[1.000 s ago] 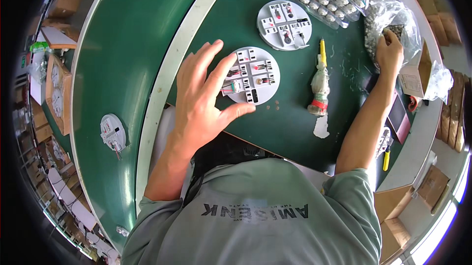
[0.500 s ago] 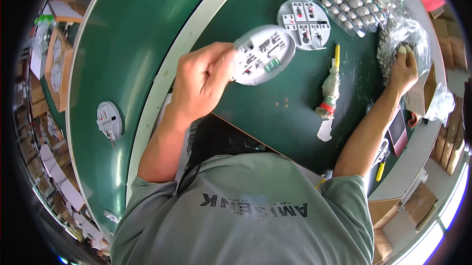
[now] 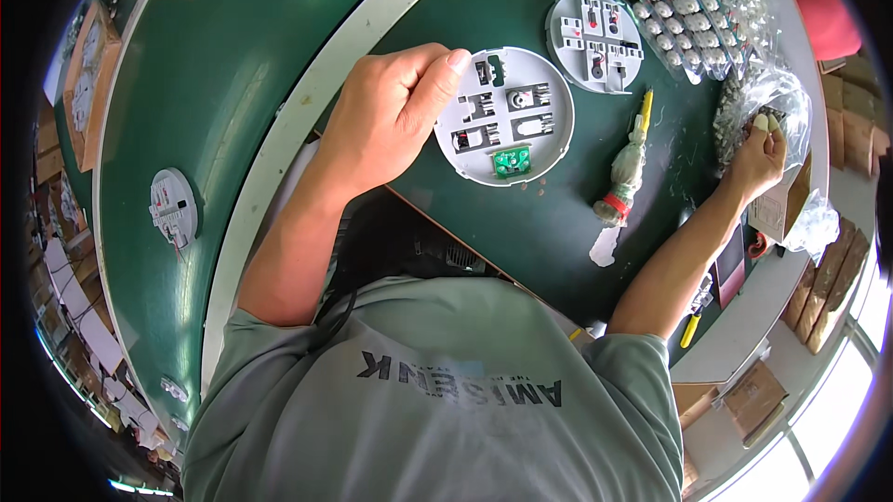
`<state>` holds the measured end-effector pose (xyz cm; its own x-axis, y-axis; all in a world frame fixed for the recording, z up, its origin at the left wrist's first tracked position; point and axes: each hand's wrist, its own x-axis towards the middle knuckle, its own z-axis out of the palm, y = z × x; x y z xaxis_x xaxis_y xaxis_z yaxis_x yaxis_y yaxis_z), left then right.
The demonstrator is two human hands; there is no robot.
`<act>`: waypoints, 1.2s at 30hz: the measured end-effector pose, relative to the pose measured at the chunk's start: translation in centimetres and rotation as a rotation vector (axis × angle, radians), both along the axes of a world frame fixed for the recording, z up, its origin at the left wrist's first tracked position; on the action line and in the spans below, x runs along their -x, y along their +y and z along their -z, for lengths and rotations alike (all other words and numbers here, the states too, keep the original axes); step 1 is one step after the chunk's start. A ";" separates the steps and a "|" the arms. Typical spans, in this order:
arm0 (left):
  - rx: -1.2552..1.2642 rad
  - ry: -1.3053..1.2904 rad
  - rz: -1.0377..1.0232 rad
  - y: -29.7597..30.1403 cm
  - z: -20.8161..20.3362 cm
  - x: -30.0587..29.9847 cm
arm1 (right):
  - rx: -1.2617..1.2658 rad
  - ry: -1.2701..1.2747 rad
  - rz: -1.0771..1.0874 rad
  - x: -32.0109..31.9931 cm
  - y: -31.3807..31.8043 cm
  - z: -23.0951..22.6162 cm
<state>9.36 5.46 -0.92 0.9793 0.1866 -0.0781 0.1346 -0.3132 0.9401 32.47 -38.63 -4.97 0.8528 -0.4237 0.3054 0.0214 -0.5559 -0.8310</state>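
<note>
My left hand pinches the left rim of a round white plastic housing, thumb on top. Its open face is turned up, showing black and white slots and a small green circuit board. Over at the right, my right hand reaches into a clear plastic bag of small parts, with pale covers on the fingertips. Those fingers are pressed together; what they grip, if anything, is too small to make out. A second round white housing lies on the green table beyond the first.
A wrapped glue bottle with a yellow tip lies between my arms. Behind it is a tray of round silvery parts. Yellow-handled pliers lie by my right forearm. Another white housing sits on the green belt at left.
The housing in my left hand has gone from tilted to nearly flat, its inside now facing up. My right hand stays at the bag of small parts.
</note>
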 end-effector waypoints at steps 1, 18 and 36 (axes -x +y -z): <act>0.002 0.012 0.005 0.1 0.0 0.0 | 0.002 0.000 0.000 -0.1 -0.1 0.0; 0.015 -0.001 0.051 1.0 -0.3 -0.2 | -0.082 -0.039 -0.020 -0.1 0.1 1.3; -0.016 -0.021 0.068 1.8 -0.2 0.0 | -0.173 -0.060 -0.011 0.9 1.6 1.6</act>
<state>9.36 7.28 -0.69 0.9912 0.1203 -0.0549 0.0928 -0.3363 0.9372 31.58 -37.01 -6.61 0.8401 -0.4652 0.2789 0.0787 -0.4042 -0.9113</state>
